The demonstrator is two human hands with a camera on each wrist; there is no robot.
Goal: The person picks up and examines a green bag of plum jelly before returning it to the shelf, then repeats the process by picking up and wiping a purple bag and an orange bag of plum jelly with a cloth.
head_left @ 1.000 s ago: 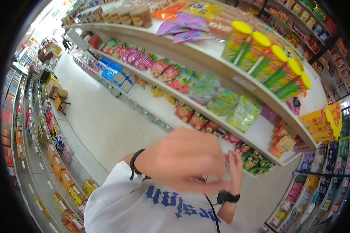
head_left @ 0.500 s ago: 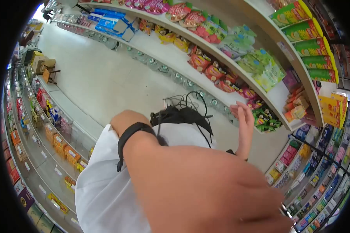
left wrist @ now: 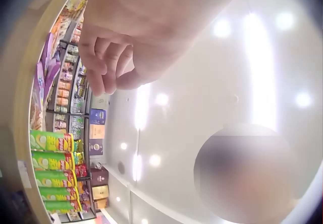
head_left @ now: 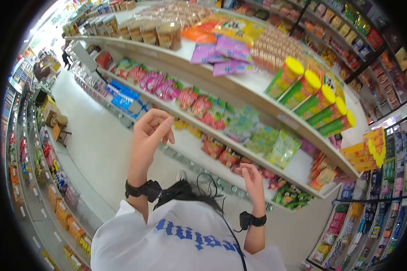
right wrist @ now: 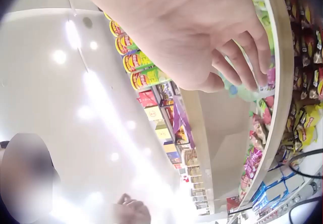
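My left hand [head_left: 150,131] is raised over the aisle floor, its fingers loosely bent and holding nothing. In the left wrist view the same hand [left wrist: 139,37] hangs in front of the ceiling with its fingers partly bent. Lower and further right, my right hand [head_left: 252,180] has relaxed fingers and touches nothing. The right wrist view shows its palm [right wrist: 202,37] empty, the fingers slightly bent and spread. Beyond both hands stands a shelf unit [head_left: 298,169] with bagged snacks [head_left: 282,147] and several green canisters with yellow lids [head_left: 305,92].
Purple packets [head_left: 230,49] lie on the shelf unit's top. More stocked shelves [head_left: 45,194] run along the left, and others [head_left: 366,212] stand at the right. A small stool [head_left: 59,131] is on the far aisle floor [head_left: 88,131]. Black cords [head_left: 211,185] hang by the chest.
The hands were close together, then my left arm crossed near the camera; now it is back at the left, apart from my right hand. The head view dipped and came back up.
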